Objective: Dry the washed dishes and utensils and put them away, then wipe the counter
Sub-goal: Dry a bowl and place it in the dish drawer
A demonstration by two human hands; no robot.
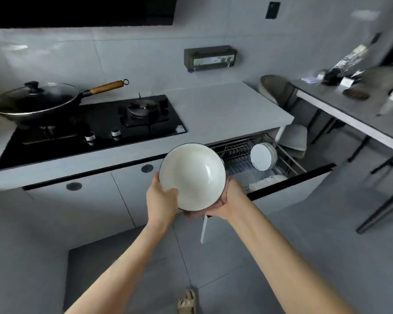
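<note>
White bowl (192, 176) gripped between left hand (161, 196) and right hand (230, 198)

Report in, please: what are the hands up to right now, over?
Left hand grips white bowl at rim, right hand cups it below. Bowl held up before open drawer rack. Plates standing in rack, nothing between.

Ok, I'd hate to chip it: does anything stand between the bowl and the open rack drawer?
Nothing visible does. The left hand and right hand hold the bowl in front of the pulled-out rack drawer. Upright plates and white dishes sit toward its right; the wires nearest the bowl look bare.
</note>
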